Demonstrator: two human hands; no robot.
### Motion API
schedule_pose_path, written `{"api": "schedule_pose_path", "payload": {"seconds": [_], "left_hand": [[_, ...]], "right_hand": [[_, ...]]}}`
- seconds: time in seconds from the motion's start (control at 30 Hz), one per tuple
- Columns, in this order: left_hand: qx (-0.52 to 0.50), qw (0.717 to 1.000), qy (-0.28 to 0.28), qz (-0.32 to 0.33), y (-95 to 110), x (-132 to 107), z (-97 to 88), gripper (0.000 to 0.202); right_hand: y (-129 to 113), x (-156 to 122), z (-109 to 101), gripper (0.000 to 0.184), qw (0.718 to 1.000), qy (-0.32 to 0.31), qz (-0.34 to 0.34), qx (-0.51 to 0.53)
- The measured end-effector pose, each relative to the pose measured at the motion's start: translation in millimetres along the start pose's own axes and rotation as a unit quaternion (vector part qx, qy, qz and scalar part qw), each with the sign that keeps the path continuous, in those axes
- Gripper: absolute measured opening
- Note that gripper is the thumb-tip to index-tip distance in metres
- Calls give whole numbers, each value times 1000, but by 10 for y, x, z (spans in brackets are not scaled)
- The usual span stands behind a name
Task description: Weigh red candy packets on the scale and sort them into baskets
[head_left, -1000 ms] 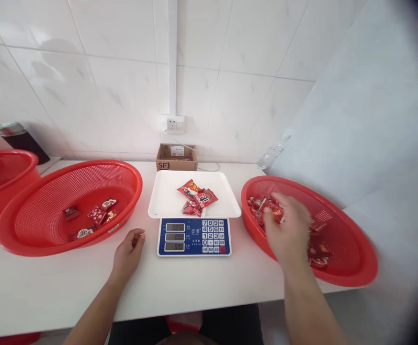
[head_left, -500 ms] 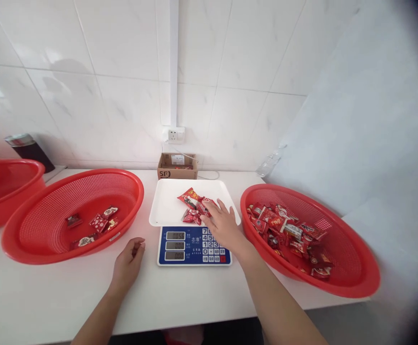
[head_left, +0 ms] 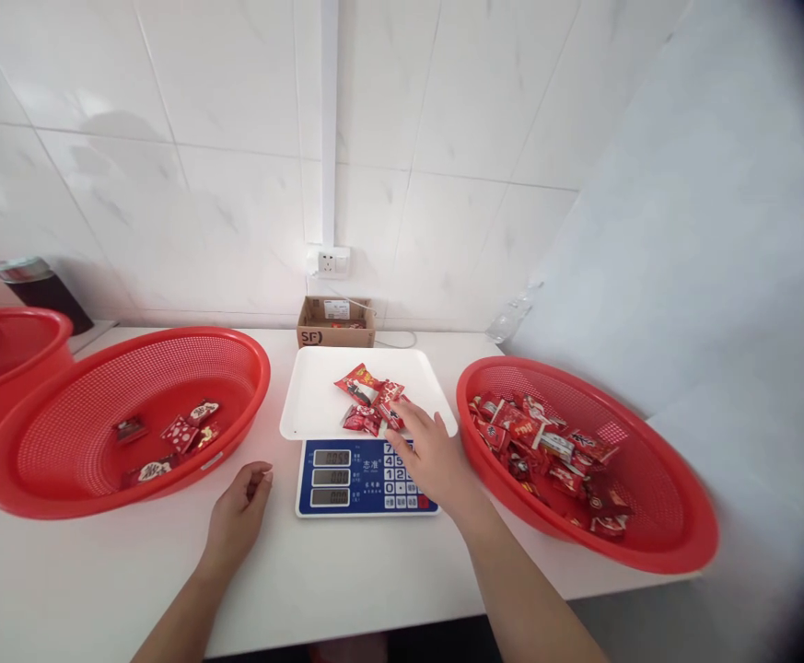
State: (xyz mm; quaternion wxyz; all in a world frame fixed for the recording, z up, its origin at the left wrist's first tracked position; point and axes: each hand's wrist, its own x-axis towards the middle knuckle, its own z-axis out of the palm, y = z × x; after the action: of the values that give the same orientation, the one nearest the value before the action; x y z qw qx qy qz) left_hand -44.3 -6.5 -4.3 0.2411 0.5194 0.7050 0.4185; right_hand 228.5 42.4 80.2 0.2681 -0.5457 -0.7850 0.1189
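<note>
My right hand [head_left: 433, 458] hovers at the front right of the white weighing tray [head_left: 308, 391], its fingers stretched and apart beside several red candy packets [head_left: 367, 414]. Whether a fingertip touches a packet I cannot tell. Under the tray, the blue front of the digital scale [head_left: 367, 479] shows three small displays and a keypad, partly covered by that hand. Left of the scale, my left hand [head_left: 239, 516] rests on the white table with its fingers curled in; nothing shows in it.
A red basket [head_left: 692, 516] on the right holds many red packets. On the left, another red basket [head_left: 125, 345] holds several, and a further red basket [head_left: 15, 322] stands beyond it. A cardboard box [head_left: 336, 336] and a dark flask [head_left: 56, 299] stand near the wall.
My right hand has drawn slightly back from the packets, which show more fully on the tray. My left hand stays curled on the table. The view has shifted a little.
</note>
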Motion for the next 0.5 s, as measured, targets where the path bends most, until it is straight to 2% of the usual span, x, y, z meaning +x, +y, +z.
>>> {"api": "schedule_pose_path", "payload": {"seconds": [0.13, 0.23, 0.3, 0.43, 0.5], "left_hand": [[-8, 1000, -1, 0, 0, -12, -1, 33], [-12, 1000, -6, -10, -24, -6, -1, 34], [-16, 1000, -6, -15, -47, 5, 8, 35], [-23, 1000, 11, -1, -50, -38, 20, 34], [5, 998, 34, 50, -3, -114, -27, 29]], "right_hand": [[9, -94, 17, 36, 994, 101, -23, 45], [100, -277, 57, 31, 977, 195, -29, 76], [201, -440, 115, 27, 968, 234, -14, 90], [495, -795, 312, 22, 963, 242, 46, 113], [661, -946, 425, 26, 961, 226, 100, 127]]}}
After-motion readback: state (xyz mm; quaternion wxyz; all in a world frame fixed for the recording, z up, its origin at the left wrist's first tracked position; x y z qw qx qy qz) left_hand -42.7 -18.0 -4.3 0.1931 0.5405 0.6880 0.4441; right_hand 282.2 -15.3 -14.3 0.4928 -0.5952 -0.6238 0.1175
